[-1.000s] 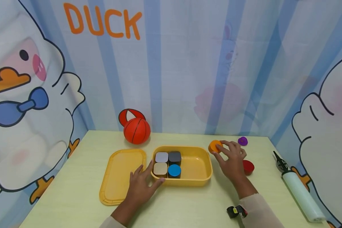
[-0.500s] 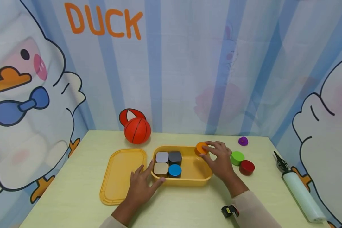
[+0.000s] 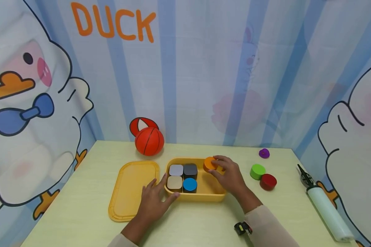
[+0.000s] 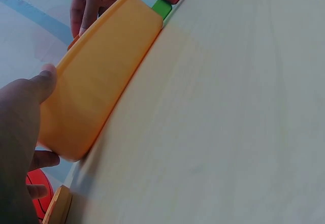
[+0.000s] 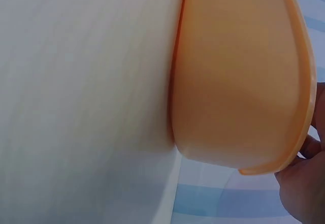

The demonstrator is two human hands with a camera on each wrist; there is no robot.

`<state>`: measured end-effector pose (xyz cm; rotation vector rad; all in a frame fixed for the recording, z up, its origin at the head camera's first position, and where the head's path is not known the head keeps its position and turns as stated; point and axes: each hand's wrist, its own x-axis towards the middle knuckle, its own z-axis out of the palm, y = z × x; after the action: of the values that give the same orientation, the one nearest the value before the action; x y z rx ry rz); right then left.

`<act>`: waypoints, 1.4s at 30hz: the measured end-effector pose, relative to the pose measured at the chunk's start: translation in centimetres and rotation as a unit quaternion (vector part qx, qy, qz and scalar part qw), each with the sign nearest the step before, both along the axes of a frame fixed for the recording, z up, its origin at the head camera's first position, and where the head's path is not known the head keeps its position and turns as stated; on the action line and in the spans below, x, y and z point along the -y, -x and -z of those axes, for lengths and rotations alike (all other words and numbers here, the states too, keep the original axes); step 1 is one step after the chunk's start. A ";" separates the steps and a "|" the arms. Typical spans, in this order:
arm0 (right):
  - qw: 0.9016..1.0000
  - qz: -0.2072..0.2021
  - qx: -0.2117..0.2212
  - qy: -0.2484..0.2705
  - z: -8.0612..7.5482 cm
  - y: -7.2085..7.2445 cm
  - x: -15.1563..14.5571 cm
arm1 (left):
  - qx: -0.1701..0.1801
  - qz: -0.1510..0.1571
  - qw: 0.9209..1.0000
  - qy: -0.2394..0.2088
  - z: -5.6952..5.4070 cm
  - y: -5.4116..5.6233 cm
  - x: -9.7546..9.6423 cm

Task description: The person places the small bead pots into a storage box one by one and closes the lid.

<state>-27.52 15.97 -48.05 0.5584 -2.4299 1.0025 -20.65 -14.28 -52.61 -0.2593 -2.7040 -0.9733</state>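
Note:
A yellow open box (image 3: 204, 198) stands on the table. In its left half are a light grey block (image 3: 176, 169), a dark grey block (image 3: 190, 169), a beige block (image 3: 174, 183) and a round blue block (image 3: 190, 184). My right hand (image 3: 232, 175) pinches a round orange block (image 3: 208, 165) between thumb and fingers, over the box's right half behind the rim. With fingers spread, my left hand (image 3: 153, 201) touches the box's front left corner. In the left wrist view its thumb (image 4: 44, 82) lies at the rim of the box (image 4: 101, 76).
Left of the box lies its yellow lid (image 3: 133, 192). A red ball (image 3: 149, 141) and red cap-like thing (image 3: 142, 122) stand behind. To the right are a green block (image 3: 258, 171), a red block (image 3: 268, 182), a purple piece (image 3: 264, 153) and a pale green pump (image 3: 329, 212).
My right hand has carried the orange block leftward, from beyond the box's right end to over its right half. The green block has come into view. My left hand stays in place.

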 end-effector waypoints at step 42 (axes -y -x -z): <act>0.980 0.023 0.188 -0.056 -0.3 1.1 3.6 | -0.013 0.001 1.000 0.001 0.0 0.0 -0.1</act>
<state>-28.62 12.35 -47.78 0.3716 -2.8320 1.0338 -20.62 -14.22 -52.60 -0.2731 -2.6815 -0.9597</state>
